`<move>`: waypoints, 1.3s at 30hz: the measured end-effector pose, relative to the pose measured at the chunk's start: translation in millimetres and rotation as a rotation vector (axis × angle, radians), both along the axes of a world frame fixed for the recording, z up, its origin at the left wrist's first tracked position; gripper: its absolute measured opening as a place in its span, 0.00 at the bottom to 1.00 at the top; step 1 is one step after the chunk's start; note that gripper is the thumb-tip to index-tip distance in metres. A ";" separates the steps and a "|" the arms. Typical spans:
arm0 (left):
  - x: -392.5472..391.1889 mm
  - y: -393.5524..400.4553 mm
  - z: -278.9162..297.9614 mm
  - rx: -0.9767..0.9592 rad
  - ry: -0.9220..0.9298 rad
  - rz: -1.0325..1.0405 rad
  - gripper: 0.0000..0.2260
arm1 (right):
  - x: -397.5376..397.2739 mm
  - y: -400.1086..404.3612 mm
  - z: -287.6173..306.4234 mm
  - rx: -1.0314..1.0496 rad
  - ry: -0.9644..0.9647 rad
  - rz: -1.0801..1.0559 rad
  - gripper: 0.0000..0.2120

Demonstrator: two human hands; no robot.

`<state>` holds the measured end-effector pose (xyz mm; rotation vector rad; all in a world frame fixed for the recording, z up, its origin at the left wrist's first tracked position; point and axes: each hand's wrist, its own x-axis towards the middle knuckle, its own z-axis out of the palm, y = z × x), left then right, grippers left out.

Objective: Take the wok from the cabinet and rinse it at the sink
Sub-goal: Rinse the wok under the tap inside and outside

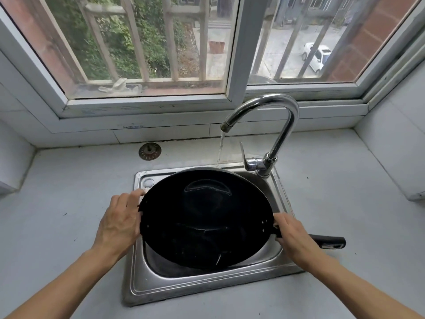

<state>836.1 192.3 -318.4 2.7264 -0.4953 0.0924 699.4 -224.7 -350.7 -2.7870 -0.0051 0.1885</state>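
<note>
Two hands, left, right, flank wok, gripping opposite rims.

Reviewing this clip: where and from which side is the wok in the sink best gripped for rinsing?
Judging from its pose, grip the wok at two opposite points: the right hand at the root of the long handle, which juts right over the sink edge, and the left hand on the left rim. The wide, tilted bowl seems to need both.
</note>
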 end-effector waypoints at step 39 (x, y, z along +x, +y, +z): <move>29.2 -11.9 11.5 0.034 0.002 0.128 0.14 | 45.8 0.3 -10.0 0.110 -0.048 -0.234 0.23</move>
